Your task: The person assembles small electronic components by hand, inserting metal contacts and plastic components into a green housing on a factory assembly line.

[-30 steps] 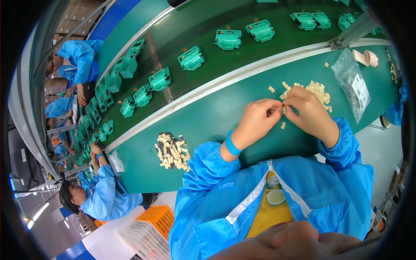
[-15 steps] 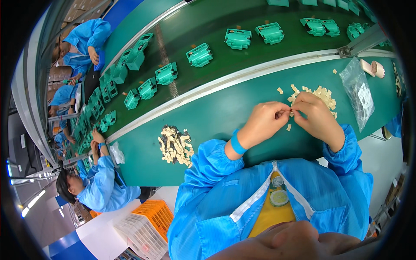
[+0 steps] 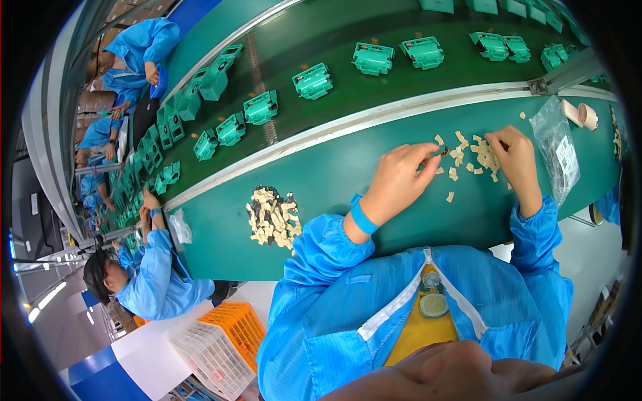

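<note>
My left hand (image 3: 401, 179), with a blue band at its wrist, pinches a small dark part (image 3: 444, 152) between thumb and fingertips. What kind of part it is cannot be made out. My right hand (image 3: 516, 159) is at the right edge of a loose pile of small cream-coloured flat pieces (image 3: 483, 158). Its fingers are bent together, and whatever is between them is hidden. A few cream pieces lie scattered between both hands. Farther left on the green table (image 3: 348, 200) is a heap of mixed cream and black parts (image 3: 271, 220).
Beyond a metal rail (image 3: 401, 112), a green conveyor belt (image 3: 301, 43) carries several teal plastic housings (image 3: 313, 81). A clear plastic bag (image 3: 556, 150) and a pale cylinder (image 3: 587, 116) lie at the right. Co-workers in blue (image 3: 157, 274) are at the left, near an orange crate (image 3: 237, 327).
My hands have come apart from their joint pinch. The right moved rightward onto the pile's edge; the left kept the dark part. The pile is more spread out.
</note>
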### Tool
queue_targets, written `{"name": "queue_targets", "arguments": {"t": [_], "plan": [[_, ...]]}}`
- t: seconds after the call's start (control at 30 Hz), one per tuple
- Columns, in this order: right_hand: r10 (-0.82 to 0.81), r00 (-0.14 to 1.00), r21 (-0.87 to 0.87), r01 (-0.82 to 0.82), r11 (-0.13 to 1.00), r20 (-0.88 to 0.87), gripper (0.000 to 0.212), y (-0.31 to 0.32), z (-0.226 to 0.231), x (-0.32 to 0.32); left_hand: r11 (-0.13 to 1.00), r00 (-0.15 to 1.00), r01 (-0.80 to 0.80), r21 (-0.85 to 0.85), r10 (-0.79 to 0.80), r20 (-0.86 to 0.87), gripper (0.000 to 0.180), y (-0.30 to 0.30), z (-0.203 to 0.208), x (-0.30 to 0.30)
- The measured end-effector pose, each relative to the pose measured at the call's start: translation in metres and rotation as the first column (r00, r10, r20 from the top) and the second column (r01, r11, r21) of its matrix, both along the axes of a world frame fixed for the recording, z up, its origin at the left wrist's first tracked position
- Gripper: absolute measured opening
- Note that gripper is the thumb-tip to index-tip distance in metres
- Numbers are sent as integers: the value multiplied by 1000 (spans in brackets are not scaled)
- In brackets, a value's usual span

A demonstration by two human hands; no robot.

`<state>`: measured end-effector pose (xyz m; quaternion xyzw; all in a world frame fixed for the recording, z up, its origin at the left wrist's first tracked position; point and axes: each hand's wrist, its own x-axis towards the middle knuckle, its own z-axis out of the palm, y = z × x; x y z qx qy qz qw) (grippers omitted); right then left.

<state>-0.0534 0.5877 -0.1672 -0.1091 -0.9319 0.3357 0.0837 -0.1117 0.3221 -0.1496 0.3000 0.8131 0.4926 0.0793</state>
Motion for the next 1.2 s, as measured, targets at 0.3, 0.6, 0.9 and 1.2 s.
{"name": "queue_targets", "arguments": {"t": [0.3, 0.6, 0.9, 1.2], "plan": [[13, 991, -415, 44, 909, 135, 22, -20, 19, -5, 992, 887, -75, -100, 20, -462, 9, 1, -2, -2], [388, 803, -793, 164, 587, 453, 27, -44, 21, -44, 984, 777, -11, -179, -104, -621, 15, 1, -2, -7], [94, 988, -835, 48, 548, 119, 12, -34, 23, -30, 843, 731, -468, -264, 202, -651, 64, 7, -64, -151], [171, 965, -930, 128, 344, 197, 6, -67, 1, 0, 828, 813, -461, -320, 249, -526, 57, -10, -28, -58]]}}
